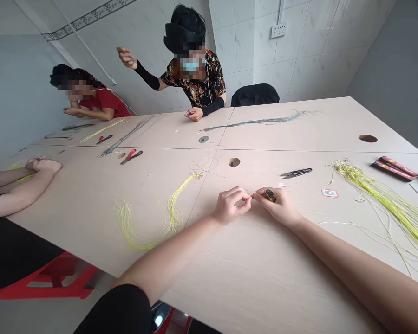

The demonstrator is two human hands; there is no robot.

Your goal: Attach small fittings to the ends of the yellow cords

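Together, your left hand (232, 205) and right hand (280, 204) pinch something tiny (252, 195), the right also gripping a dark handle (271, 195). Packets (400, 167), contents hidden, lie right, near yellow strings (386, 202).

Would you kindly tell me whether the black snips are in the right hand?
No, the black snips lie on the table, beyond the right hand.
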